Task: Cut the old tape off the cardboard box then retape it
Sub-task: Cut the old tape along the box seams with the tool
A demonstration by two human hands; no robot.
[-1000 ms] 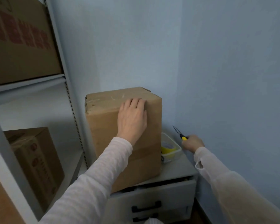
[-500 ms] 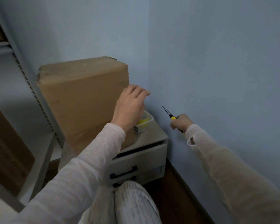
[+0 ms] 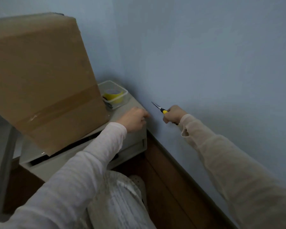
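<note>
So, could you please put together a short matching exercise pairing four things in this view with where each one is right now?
Things:
1. cardboard box
2. yellow tape roll
3. knife
4. left hand

Places:
A. inside the clear plastic tub
B. at the front right corner of the grey cabinet
C. in the right hand, blade pointing up and away
D. standing on the cabinet top, brown tape across its side

Pairs: 1-D, 2-A, 3-C, 4-B
</note>
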